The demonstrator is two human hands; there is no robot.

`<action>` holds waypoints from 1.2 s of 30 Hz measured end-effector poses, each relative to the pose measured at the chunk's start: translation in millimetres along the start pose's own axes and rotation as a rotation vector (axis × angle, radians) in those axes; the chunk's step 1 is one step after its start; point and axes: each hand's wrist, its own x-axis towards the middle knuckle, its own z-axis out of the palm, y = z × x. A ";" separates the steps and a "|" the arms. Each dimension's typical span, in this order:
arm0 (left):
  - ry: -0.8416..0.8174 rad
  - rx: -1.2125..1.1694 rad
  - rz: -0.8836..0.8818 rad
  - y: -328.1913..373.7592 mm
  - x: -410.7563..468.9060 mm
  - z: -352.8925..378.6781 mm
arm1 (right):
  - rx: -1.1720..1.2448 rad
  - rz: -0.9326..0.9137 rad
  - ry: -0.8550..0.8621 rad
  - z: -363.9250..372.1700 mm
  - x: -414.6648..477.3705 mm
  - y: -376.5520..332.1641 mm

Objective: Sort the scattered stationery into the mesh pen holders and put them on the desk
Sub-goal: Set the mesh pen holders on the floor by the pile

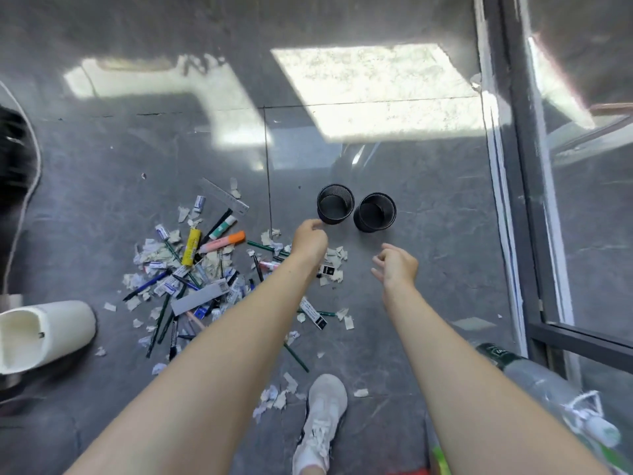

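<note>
Black mesh holders (356, 211), yellow marker (191, 246), orange highlighter (224, 242).

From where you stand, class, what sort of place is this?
Probably an office or workroom floor: grey floor tiles, a glass partition in a dark frame, and pens scattered beside two mesh pen holders.

hands (352, 255) empty, near two mesh holders (356, 210); stationery pile (205, 269) left

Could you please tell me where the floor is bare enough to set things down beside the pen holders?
Bare floor lies right of the two mesh pen holders up to the glass partition, and beyond them. Left of them, the stationery pile and paper scraps crowd it.
</note>
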 end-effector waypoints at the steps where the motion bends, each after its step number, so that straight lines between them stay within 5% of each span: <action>1: -0.014 0.007 0.019 9.6 -14.2 -6.6 | 0.011 0.004 -0.009 1.3 -14.9 -7.8; 8: -0.065 -0.086 0.150 73.6 -135.3 -123.9 | -0.132 -0.164 -0.244 54.1 -177.3 -71.8; 16: 0.028 -0.188 0.263 99.4 -289.7 -357.1 | -0.384 -0.447 -0.566 147.2 -425.6 -87.9; 26: 0.457 -0.261 0.409 55.3 -482.9 -646.0 | -0.368 -0.533 -0.797 256.7 -728.2 -41.0; 32: 0.707 -0.210 0.395 11.4 -509.6 -739.6 | -0.528 -0.889 -0.767 299.4 -820.0 -29.8; 36: 0.687 -0.175 0.337 -5.2 -508.3 -760.5 | -0.642 -0.990 -0.734 313.8 -848.0 -34.7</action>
